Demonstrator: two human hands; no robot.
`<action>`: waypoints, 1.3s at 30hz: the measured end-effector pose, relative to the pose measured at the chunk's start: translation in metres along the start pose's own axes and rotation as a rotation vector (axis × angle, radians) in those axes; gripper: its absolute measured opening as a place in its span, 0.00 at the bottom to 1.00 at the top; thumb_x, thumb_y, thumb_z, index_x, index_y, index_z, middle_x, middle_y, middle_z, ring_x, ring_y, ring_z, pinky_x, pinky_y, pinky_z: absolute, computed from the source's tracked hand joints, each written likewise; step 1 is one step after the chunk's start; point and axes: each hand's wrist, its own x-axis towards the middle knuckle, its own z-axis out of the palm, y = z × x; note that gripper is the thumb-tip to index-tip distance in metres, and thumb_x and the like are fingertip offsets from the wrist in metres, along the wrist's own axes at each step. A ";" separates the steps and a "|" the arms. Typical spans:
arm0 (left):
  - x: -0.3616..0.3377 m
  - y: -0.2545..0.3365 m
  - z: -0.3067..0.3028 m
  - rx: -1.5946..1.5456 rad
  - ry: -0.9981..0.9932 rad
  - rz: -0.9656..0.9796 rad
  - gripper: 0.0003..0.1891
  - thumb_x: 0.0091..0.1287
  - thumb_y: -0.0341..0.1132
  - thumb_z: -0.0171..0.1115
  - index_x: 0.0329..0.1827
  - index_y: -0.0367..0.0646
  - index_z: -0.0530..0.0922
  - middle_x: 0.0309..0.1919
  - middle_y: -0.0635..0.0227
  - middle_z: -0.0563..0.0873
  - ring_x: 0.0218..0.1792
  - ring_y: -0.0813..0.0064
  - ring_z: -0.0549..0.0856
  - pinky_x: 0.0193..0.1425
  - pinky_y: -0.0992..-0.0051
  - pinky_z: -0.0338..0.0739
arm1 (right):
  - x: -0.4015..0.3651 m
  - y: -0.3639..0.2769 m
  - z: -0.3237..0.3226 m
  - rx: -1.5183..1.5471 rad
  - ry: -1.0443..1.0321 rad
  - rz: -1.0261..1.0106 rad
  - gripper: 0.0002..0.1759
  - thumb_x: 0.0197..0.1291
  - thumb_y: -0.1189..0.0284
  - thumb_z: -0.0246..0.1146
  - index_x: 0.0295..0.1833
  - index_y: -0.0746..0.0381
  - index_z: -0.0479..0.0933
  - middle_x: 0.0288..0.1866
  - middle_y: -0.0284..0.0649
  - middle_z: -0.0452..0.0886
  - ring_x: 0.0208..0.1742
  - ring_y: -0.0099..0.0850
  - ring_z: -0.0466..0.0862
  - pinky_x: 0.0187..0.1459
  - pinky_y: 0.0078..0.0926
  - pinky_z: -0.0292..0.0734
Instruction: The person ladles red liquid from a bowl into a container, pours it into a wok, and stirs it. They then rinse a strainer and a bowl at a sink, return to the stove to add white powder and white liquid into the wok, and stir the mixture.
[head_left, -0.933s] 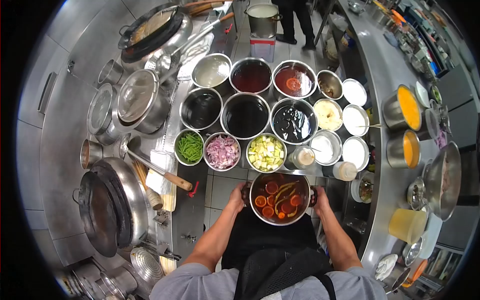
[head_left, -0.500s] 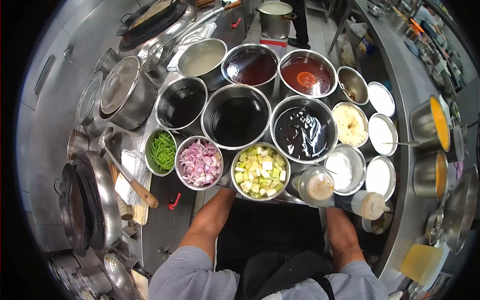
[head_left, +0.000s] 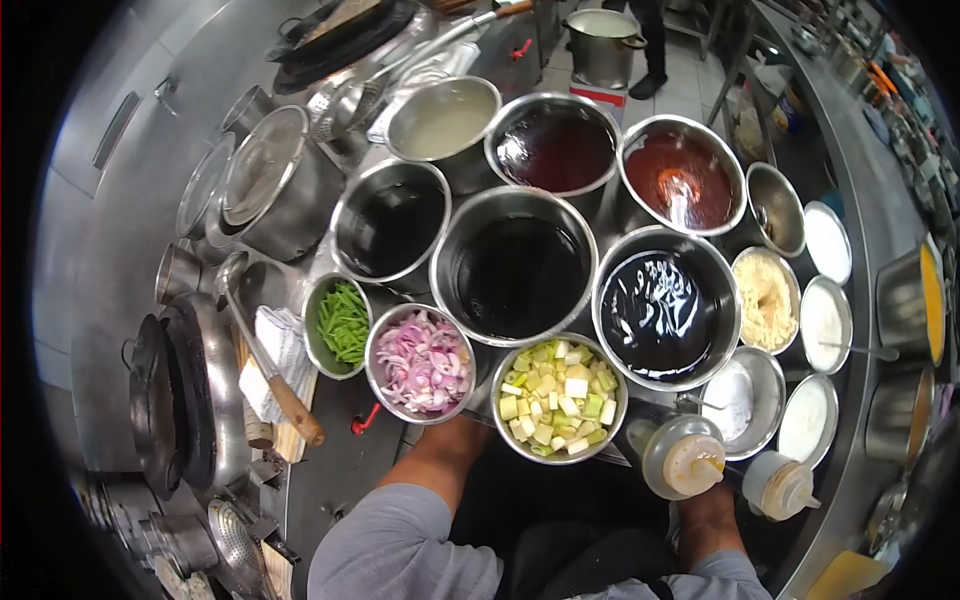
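Note:
Both my hands are hidden beneath the near edge of a crowded set of metal containers. My left forearm (head_left: 440, 462) reaches under the bowl of sliced purple shallots (head_left: 420, 362), beside the bowl of chopped pale-green stalks (head_left: 560, 400). My right forearm (head_left: 708, 525) passes below two squeeze bottles, the larger one (head_left: 680, 455) and the smaller one (head_left: 780, 485). Cut green pieces (head_left: 342, 322) fill a small bowl at the left. Behind these stand pots of dark liquid (head_left: 517, 270), glossy black sauce (head_left: 662, 310) and red sauce (head_left: 680, 175).
A long-handled ladle (head_left: 270, 365) and woks (head_left: 190, 395) lie on the left stove. Bowls of white powder (head_left: 808, 420) and a yellowish paste (head_left: 765, 300) sit at the right. A steel counter (head_left: 870, 200) runs along the right. A person's leg (head_left: 650, 45) shows behind.
The view has shifted, and the containers appear larger, lower and farther right. The squeeze bottles now cover more of my right forearm. My hands stay hidden in both frames.

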 end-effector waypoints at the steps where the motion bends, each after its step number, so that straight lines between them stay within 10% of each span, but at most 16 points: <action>1: -0.005 0.004 -0.001 0.124 0.009 0.044 0.24 0.63 0.38 0.63 0.62 0.40 0.77 0.60 0.52 0.81 0.63 0.51 0.79 0.67 0.56 0.74 | -0.006 -0.004 -0.002 -0.074 0.001 0.003 0.23 0.71 0.59 0.59 0.63 0.62 0.76 0.51 0.42 0.85 0.51 0.32 0.85 0.53 0.33 0.79; 8: -0.134 -0.002 -0.061 0.674 0.142 0.261 0.25 0.60 0.35 0.65 0.61 0.39 0.78 0.61 0.50 0.81 0.64 0.49 0.78 0.68 0.57 0.73 | -0.130 -0.006 0.018 -1.002 -0.177 -0.280 0.24 0.71 0.59 0.59 0.64 0.63 0.76 0.52 0.42 0.85 0.51 0.32 0.84 0.54 0.33 0.79; 12: -0.300 -0.011 -0.133 0.604 0.219 0.042 0.28 0.46 0.20 0.66 0.56 0.45 0.81 0.64 0.43 0.76 0.68 0.43 0.72 0.72 0.61 0.69 | -0.257 -0.006 0.096 -0.764 -0.773 -0.030 0.28 0.68 0.60 0.64 0.67 0.66 0.74 0.47 0.43 0.86 0.48 0.33 0.85 0.55 0.29 0.78; 14: -0.377 -0.025 -0.167 0.589 0.315 -0.080 0.29 0.46 0.18 0.63 0.56 0.45 0.81 0.68 0.42 0.71 0.70 0.44 0.71 0.72 0.60 0.70 | -0.363 -0.110 0.175 -0.660 -1.057 -0.023 0.26 0.71 0.59 0.62 0.65 0.66 0.75 0.51 0.45 0.86 0.50 0.32 0.85 0.54 0.30 0.78; 16: -0.445 -0.024 -0.195 0.588 0.375 -0.157 0.31 0.46 0.15 0.60 0.58 0.44 0.79 0.70 0.42 0.69 0.70 0.44 0.71 0.72 0.60 0.70 | -0.446 -0.199 0.244 -0.698 -1.143 -0.464 0.24 0.72 0.63 0.61 0.67 0.62 0.75 0.51 0.43 0.85 0.50 0.30 0.85 0.54 0.29 0.79; 22: -0.522 0.041 -0.248 0.312 0.219 0.004 0.31 0.51 0.13 0.55 0.60 0.42 0.77 0.64 0.48 0.77 0.64 0.47 0.78 0.66 0.61 0.74 | -0.496 -0.260 0.415 -0.756 -0.862 -1.313 0.21 0.64 0.70 0.64 0.61 0.62 0.75 0.53 0.54 0.81 0.54 0.52 0.81 0.55 0.45 0.77; 27: -0.575 0.133 -0.304 0.135 0.266 0.323 0.28 0.59 0.12 0.52 0.63 0.41 0.76 0.64 0.52 0.78 0.61 0.52 0.81 0.64 0.64 0.77 | -0.476 -0.196 0.502 -1.232 -0.590 -1.208 0.29 0.60 0.67 0.63 0.65 0.60 0.64 0.47 0.61 0.80 0.46 0.60 0.83 0.48 0.56 0.78; 30: -0.606 0.143 -0.357 -0.100 0.288 0.202 0.24 0.69 0.24 0.56 0.70 0.42 0.71 0.67 0.51 0.76 0.61 0.56 0.83 0.61 0.65 0.81 | -0.506 -0.216 0.528 -1.220 -0.561 -1.099 0.23 0.60 0.66 0.63 0.59 0.63 0.71 0.42 0.61 0.84 0.45 0.60 0.84 0.49 0.54 0.79; 32: -0.611 0.126 -0.384 -1.129 0.219 0.051 0.29 0.78 0.48 0.50 0.76 0.42 0.63 0.72 0.49 0.70 0.68 0.52 0.76 0.69 0.58 0.75 | -0.524 -0.235 0.531 -1.110 -0.607 -1.106 0.21 0.59 0.65 0.64 0.55 0.65 0.77 0.43 0.59 0.84 0.48 0.57 0.84 0.51 0.50 0.79; 39: -0.595 0.191 -0.418 -1.405 -0.167 0.237 0.43 0.73 0.68 0.41 0.79 0.42 0.58 0.76 0.45 0.63 0.76 0.49 0.63 0.79 0.50 0.59 | -0.588 -0.247 0.456 -0.907 -0.568 -1.166 0.26 0.62 0.67 0.64 0.64 0.65 0.73 0.51 0.60 0.83 0.50 0.56 0.83 0.55 0.48 0.78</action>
